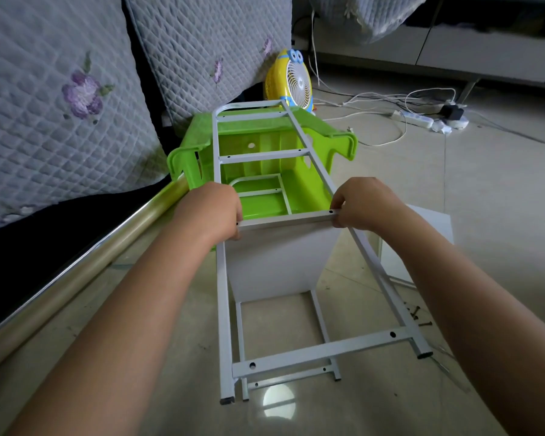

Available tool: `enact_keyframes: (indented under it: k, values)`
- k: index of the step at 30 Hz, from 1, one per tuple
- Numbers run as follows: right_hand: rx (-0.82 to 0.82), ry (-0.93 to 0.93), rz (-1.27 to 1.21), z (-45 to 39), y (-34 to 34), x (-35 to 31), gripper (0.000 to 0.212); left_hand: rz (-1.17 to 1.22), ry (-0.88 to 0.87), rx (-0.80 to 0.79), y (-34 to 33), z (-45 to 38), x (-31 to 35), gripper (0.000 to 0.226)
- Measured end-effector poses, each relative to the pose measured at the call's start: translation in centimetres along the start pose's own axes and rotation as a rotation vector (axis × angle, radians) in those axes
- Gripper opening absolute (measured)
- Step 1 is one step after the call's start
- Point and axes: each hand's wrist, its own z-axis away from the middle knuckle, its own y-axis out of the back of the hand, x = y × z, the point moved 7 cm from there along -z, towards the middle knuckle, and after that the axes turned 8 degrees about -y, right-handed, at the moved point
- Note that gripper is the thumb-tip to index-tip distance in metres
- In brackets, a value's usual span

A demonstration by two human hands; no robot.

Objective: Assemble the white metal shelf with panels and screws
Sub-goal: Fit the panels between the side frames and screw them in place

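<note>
Our forearms reach fwd; left hand (213, 212) and right hand (361, 204) each grip an end of the panel (280, 259) edge, long axis crosswise btwn side frame (222, 309) rails.

The pale tiled floor (485, 190) carries everything here. Straight ahead of both hands (211, 212), a green plastic stool (265, 146) lies tipped on it. Beyond the stool stands a small yellow fan (291, 78). Further off, past the right hand (364, 204), white cables (378, 99) trail to a power strip (414, 118). Near the right forearm a few dark screws (417, 314) lie loose, with a white panel (428, 247) just beyond them. The feet of the white metal frame (224, 325) rest on the tiles below the hands.
</note>
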Motion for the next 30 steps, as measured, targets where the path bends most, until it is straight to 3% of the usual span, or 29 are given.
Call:
enact_keyframes:
  k: [3,7,11,15,19,23,26,30]
  values:
    - [-0.065,0.064,-0.059,0.4,0.1,0.2,0.031,-0.059,0.044,-0.010,0.0,0.4,0.1,0.016]
    - [-0.074,0.104,-0.166,1.1,1.9,2.3,0.037,-0.168,0.101,0.048,0.4,0.8,0.8,0.039]
    - [-0.052,0.009,-0.191,1.3,1.6,7.2,0.036,-0.153,-0.062,0.183,0.8,0.5,5.4,0.044]
    - [-0.177,-0.128,-0.134,1.9,-3.6,13.6,0.033,0.009,-0.285,0.270,-0.1,-1.0,12.4,0.046]
    - [-0.351,-0.256,-0.069,3.2,-12.0,19.3,0.033,-0.027,-0.381,0.196,-1.8,-3.5,16.6,0.046]
    - [-0.435,-0.376,-0.075,4.0,-19.2,21.8,0.030,-0.034,-0.347,0.134,-2.5,-5.0,17.0,0.061]
    - [-0.391,-0.434,-0.138,3.5,-22.1,21.7,0.030,0.034,-0.336,0.088,-3.0,-5.8,16.8,0.045]
    - [-0.260,-0.529,-0.224,2.1,-23.2,21.2,0.027,0.017,-0.317,0.057,-3.1,-6.3,15.9,0.045]
